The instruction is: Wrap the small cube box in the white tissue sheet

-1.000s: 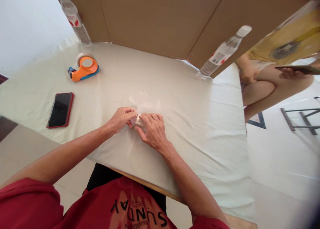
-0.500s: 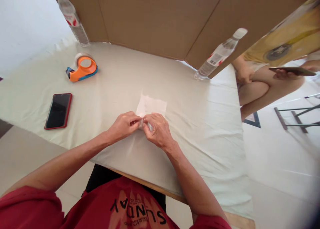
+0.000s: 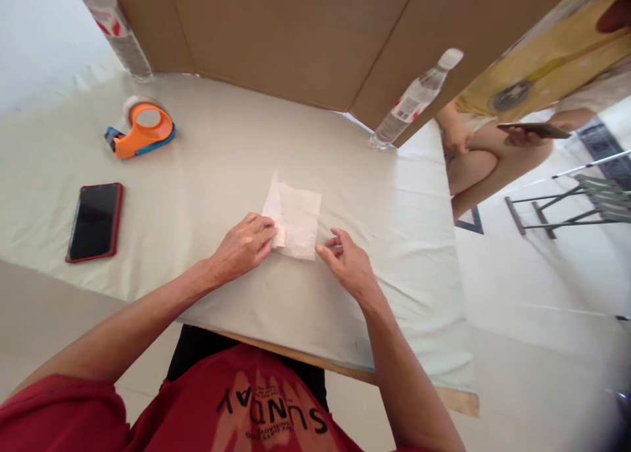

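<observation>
A thin white sheet of paper (image 3: 302,209), creased along its left side, lies on the cloth in front of me. Near its lower left corner is a small flat beige piece (image 3: 280,237), too small for me to name. My left hand (image 3: 245,245) has its fingers pressed together at that corner, closed on the beige piece and partly hiding it. Just off the sheet's right edge, my right hand (image 3: 349,263) is open, its thumb and fingers apart with nothing between them.
An orange and blue tape dispenser (image 3: 142,130) and a red-cased phone (image 3: 95,222) stand and lie to the left. Two water bottles (image 3: 417,100) are beside a cardboard screen (image 3: 276,38). At the right, a seated person (image 3: 493,143) holds a phone.
My hands were together over the paper's lower edge. The right has moved away to the right and opened, uncovering the sheet and the beige piece; the left stays near the corner.
</observation>
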Tool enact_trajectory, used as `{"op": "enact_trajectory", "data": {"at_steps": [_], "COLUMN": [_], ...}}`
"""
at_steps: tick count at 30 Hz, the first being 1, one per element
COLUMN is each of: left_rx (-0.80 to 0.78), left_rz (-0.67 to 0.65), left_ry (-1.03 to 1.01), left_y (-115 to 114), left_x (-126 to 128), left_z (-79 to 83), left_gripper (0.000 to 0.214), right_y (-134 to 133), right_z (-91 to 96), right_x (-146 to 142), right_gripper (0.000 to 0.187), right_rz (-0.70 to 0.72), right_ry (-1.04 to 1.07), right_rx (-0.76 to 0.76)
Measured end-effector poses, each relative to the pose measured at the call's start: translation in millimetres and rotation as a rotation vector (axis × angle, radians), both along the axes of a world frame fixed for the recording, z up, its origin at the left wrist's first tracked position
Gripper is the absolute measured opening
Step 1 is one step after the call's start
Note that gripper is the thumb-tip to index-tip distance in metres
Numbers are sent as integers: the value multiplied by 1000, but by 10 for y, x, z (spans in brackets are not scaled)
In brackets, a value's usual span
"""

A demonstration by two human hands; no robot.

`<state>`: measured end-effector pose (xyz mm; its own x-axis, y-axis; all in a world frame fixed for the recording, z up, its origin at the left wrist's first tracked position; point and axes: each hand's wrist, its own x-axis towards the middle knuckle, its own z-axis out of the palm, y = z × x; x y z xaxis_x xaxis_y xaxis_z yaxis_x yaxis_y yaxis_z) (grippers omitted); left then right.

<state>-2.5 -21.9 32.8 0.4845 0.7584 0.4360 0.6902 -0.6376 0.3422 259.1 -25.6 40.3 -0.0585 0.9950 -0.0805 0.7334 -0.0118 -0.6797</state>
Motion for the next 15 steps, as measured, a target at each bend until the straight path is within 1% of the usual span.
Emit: {"op": "enact_trajectory", "data": {"at_steps": [3,6,11,15], "left_rx": [18,46,70,73], "left_rz": [43,60,9,-2], "left_ry": [3,12,95,168], "left_y": [-41,-52,-6,22], "left_x": [49,73,40,18], "left_z": [-6,6,31,62], "left_gripper": [23,21,21,19], "right_y": [-66,-22,108,118], "right_z": [-90,-125,-188,-247], "right_x": [-66,-198,-325,-393], "right_gripper": [70,80,88,91], "right_rz": [-62,-94,-88,-93], "right_ry": [47,66,131,246], "right_rx": [-65,-88,-97,-78]}}
